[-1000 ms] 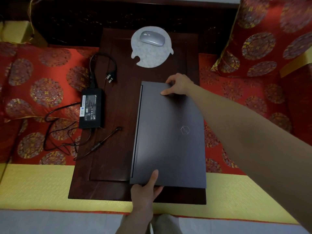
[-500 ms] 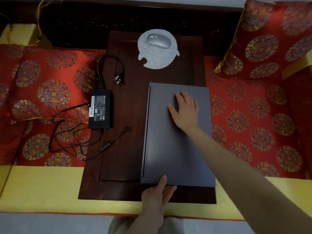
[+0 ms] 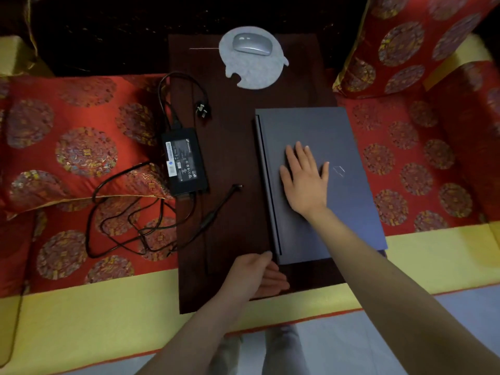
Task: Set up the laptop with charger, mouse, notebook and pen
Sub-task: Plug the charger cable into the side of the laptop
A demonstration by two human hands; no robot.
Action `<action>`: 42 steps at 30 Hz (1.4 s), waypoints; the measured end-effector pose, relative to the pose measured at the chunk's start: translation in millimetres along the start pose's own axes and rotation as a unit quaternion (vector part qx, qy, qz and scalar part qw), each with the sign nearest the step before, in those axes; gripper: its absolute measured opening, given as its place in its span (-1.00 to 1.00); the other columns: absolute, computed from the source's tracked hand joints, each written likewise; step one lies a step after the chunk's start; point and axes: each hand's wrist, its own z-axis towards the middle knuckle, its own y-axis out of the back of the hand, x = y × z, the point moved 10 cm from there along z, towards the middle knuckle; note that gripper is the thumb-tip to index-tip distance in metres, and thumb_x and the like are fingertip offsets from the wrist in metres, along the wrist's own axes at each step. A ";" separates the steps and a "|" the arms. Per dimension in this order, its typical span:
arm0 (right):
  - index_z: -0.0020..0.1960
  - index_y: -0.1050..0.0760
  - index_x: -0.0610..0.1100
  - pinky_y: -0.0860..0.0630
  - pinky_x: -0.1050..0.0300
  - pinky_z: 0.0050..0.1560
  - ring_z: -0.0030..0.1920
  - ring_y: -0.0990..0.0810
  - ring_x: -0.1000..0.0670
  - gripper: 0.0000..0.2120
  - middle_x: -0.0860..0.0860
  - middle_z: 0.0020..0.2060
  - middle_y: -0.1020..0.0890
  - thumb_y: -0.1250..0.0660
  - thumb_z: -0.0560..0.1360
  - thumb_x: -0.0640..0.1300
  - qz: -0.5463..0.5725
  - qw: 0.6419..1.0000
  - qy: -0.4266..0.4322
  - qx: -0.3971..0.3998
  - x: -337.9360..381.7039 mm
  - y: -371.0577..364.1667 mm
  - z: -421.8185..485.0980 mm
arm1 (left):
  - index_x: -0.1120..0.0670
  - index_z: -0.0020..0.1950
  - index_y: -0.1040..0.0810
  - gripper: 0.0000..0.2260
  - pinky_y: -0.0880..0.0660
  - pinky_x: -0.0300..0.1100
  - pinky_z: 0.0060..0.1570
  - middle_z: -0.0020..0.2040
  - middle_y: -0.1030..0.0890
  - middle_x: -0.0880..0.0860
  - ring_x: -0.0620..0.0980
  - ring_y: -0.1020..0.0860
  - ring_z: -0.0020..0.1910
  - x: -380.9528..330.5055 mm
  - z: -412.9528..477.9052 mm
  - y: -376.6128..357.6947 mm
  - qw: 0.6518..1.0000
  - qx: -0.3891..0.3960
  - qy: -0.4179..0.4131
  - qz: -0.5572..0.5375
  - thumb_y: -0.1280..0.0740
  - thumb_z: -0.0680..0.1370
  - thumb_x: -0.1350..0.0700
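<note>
Moved: right hand (image 3: 305, 182) was slid down-left on the laptop (image 3: 351, 212); left hand (image 3: 254, 274) was shifted to its lower-left corner.
Charger (image 3: 185, 161): centre-left, nearer left hand.
Left hand: thumb at corner, fingers curled; grip cannot be told.
Laptop: closed, centre-right, long axis up-down.
Right hand: flat, fingers apart.

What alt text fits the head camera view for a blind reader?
A person's right hand lies flat on a closed grey laptop on a dark table, while the left hand is at its near left corner. A black charger with tangled cable lies left of it; a silver mouse sits on a grey pad beyond.
</note>
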 end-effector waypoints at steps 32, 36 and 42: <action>0.37 -0.41 0.02 -0.26 -0.18 0.41 0.45 -0.28 0.01 -0.58 0.03 0.41 -0.42 -0.13 0.54 0.00 0.067 0.988 0.014 -0.141 -1.7 7.3 -12.1 | 0.04 -0.06 -0.68 -0.80 -0.58 -0.32 -0.09 -0.14 -0.69 0.04 -0.17 -0.66 -0.21 -129.7 41.9 78.6 0.946 -0.050 -0.321 0.019 -0.32 0.52 0.29; 0.38 -0.41 0.01 -0.26 -0.13 0.42 0.45 -0.28 0.03 -0.57 0.04 0.42 -0.41 -0.13 0.54 0.01 0.078 0.987 0.012 -0.139 -3.6 6.3 -11.3 | -0.08 -0.05 -0.69 -0.85 -0.44 -0.54 -0.10 -0.16 -0.68 -0.20 -0.29 -0.61 -0.14 -130.9 19.3 80.8 0.879 -0.169 -0.402 0.194 -0.45 0.43 0.13; 0.39 -0.39 0.02 -0.24 -0.12 0.44 0.46 -0.26 0.04 -0.57 0.04 0.43 -0.39 -0.11 0.54 0.02 0.074 0.988 0.013 -0.136 -2.1 4.6 -11.8 | -0.06 0.10 -0.62 -0.82 -0.48 -0.27 0.06 -0.02 -0.66 -0.13 -0.18 -0.58 -0.06 -124.6 18.4 68.4 0.844 -0.196 -0.428 0.259 -0.37 0.51 0.05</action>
